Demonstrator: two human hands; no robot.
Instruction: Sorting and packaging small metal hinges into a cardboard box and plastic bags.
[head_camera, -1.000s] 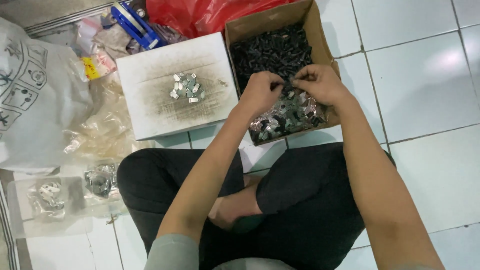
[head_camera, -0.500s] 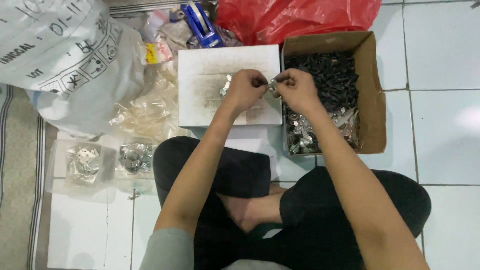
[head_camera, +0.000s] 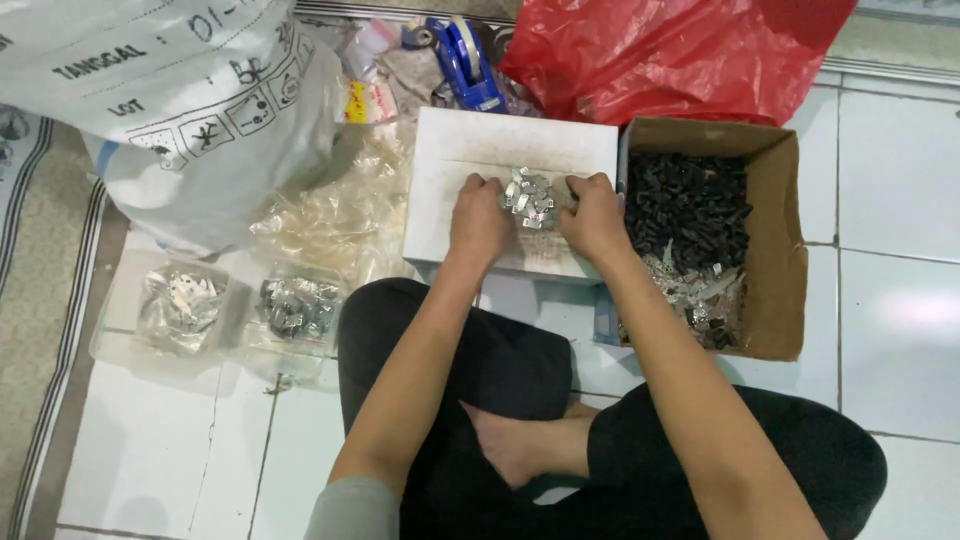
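I sit cross-legged on a tiled floor. A white flat box (head_camera: 470, 150) lies in front of me with a small pile of shiny metal pieces (head_camera: 529, 196) on top. My left hand (head_camera: 478, 222) and my right hand (head_camera: 596, 216) rest knuckles-up on either side of the pile. Their fingers curl onto its edges, and the fingertips are hidden. To the right stands an open cardboard box (head_camera: 783, 205) holding black parts (head_camera: 690, 195) at the back and more silver pieces (head_camera: 695, 295) at the front.
A big white printed sack (head_camera: 190, 110) fills the upper left and a red plastic bag (head_camera: 680, 55) the top. A blue tape dispenser (head_camera: 465, 60) lies behind the white box. Clear bags (head_camera: 330, 215) and bagged metal parts (head_camera: 295, 305) lie at the left.
Both hands moved left from the cardboard box to the white box, and the pile of metal pieces now lies between them. The view has shifted right and closer.
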